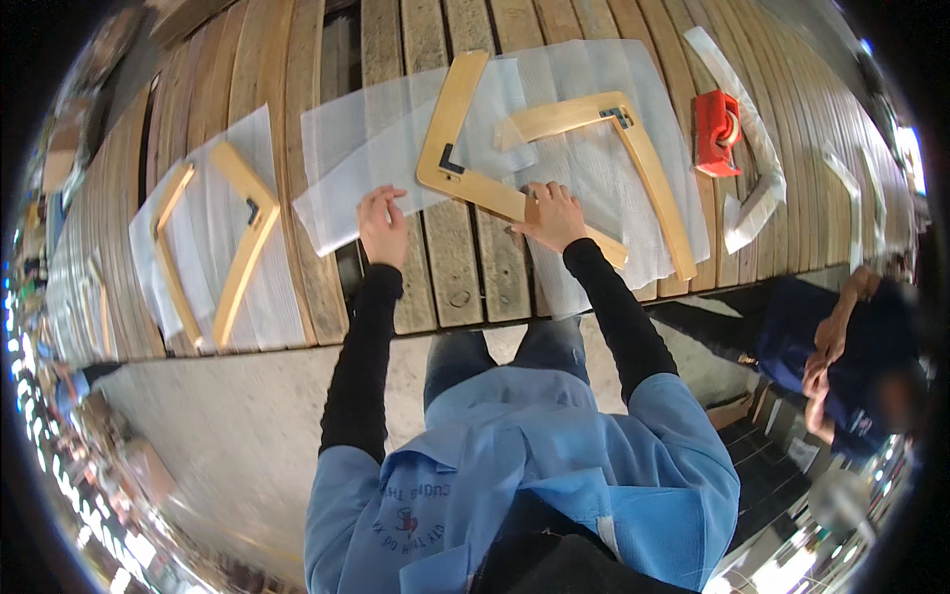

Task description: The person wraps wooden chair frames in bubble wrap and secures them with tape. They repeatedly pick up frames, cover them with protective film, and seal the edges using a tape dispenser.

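Note:
An angled wooden piece (473,186) with a black metal bracket at its bend lies on a thin white foam sheet (361,129). My right hand (555,215) is closed over its lower arm, fingers at the far edge and thumb at the near one. Over the near edge of the foam sheet is my left hand (383,228), its fingers loosely bent and apart, with nothing seen in them. To the right, a second angled wooden piece (648,178) with a similar bracket rests on another foam sheet (594,247).
A red tape dispenser (709,134) sits on the slatted wooden table (460,282), beside a foam-wrapped angled piece (760,198). Two more wooden pieces (247,238) lie on foam at the left. At the lower right a person in dark clothes (841,356) is near the table.

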Demonstrator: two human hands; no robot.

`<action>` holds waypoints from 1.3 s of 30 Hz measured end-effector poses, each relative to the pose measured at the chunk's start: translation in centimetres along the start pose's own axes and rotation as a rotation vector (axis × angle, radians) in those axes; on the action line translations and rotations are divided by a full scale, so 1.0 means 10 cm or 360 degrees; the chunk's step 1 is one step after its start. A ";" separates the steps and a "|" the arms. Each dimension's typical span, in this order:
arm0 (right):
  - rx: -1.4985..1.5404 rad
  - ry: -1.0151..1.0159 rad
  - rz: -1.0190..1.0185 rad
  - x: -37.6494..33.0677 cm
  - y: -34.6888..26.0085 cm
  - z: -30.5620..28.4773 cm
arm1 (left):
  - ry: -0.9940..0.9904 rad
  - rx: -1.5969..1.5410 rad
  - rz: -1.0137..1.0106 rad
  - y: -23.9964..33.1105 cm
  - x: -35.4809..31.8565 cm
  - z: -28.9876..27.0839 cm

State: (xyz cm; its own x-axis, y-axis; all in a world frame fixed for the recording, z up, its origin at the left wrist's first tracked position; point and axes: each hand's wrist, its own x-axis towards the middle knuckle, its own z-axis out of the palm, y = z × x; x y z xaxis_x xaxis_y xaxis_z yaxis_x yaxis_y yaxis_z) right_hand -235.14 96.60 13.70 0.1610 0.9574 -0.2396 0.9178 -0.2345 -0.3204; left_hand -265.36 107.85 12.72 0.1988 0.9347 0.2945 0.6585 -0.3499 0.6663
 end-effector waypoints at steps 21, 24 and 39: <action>0.2144 0.0248 0.0104 0.55 -0.63 -1.73 | -0.0331 0.0699 0.0527 -0.82 0.17 -0.31; 0.2720 0.0185 0.0105 1.52 -0.58 -2.04 | -0.0231 0.0625 0.0431 -0.54 0.17 -0.31; 0.3030 0.1135 0.0255 4.96 -0.38 0.14 | -0.1165 0.0363 -0.0189 0.32 -0.78 -0.20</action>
State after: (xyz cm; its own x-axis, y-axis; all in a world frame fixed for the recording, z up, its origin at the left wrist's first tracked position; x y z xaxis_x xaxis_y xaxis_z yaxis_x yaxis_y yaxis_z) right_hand -231.12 144.70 1.80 0.7046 0.6862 -0.1807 -0.5033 0.3039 -0.8089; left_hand -266.26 99.26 13.95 0.4943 0.7954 -0.3506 0.8226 -0.2978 0.4844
